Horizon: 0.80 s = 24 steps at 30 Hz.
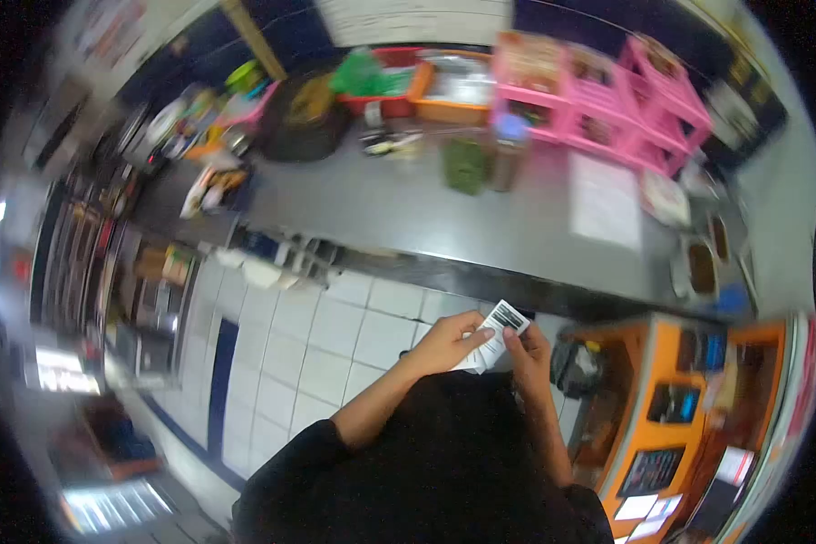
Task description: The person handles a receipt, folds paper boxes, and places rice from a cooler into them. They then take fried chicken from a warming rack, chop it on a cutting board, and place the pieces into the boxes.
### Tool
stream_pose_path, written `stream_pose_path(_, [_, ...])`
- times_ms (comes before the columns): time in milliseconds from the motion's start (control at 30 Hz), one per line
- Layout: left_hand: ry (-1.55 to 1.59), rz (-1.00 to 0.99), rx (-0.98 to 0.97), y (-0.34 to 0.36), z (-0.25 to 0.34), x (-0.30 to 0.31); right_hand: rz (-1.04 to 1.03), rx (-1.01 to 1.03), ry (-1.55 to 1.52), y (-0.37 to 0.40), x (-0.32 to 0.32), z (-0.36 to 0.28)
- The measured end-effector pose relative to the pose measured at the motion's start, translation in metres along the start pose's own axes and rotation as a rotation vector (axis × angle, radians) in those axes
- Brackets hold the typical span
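Low in the middle of the view, my left hand (pixel 449 343) and my right hand (pixel 530 352) both grip a small white printed paper (pixel 506 319). Each thumb presses on its face, and a dark printed block shows near its upper end. More white paper (pixel 470 361) shows beneath my left hand; whether it is the same piece or another, I cannot tell. Both hands are in front of my body, nearer than the edge of the metal counter (pixel 408 213).
On the counter are pink baskets (pixel 598 104), an orange bin (pixel 453 111), a red bin (pixel 392 107), a green packet (pixel 465 165), a blue-lidded jar (pixel 506 159) and a white sheet (pixel 605 199). An orange cabinet (pixel 639 435) stands at right. White floor tiles (pixel 322 363) lie below.
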<state>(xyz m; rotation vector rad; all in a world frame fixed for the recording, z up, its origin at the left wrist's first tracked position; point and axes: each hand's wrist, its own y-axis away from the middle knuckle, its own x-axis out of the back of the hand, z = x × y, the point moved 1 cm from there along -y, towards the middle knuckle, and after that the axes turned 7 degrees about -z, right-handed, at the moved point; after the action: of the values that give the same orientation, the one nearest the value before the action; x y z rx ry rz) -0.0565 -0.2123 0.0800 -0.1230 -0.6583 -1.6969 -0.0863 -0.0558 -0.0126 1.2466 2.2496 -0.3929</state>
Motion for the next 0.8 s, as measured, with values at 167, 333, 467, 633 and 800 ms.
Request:
stream_pose_path(167, [0.248, 0.334, -0.019, 0.017, -0.148, -0.001, -0.176, -0.204, 0.557, -0.062, -0.023, 0.083])
stream_pose_path(333, [0.537, 0.835, -0.001, 0.081, -0.226, 0.052, -0.241, -0.395, 0.106, -0.132, -0.139, 0.138])
stream_pose_path(467, [0.649, 1.086, 0.086, 0.129, -0.273, 0.101, -0.358, -0.517, 0.119, -0.18, -0.199, 0.189])
stream_pose_path(633, [0.703, 1.22, 0.11, 0.151, -0.325, 0.189, -0.421, -0.648, 0.204, -0.234, -0.248, 0.267])
stream_pose_path(800, [0.939, 1.244, 0.01, 0.142, -0.392, 0.306, -0.541, -0.702, 0.312, -0.299, -0.326, 0.337])
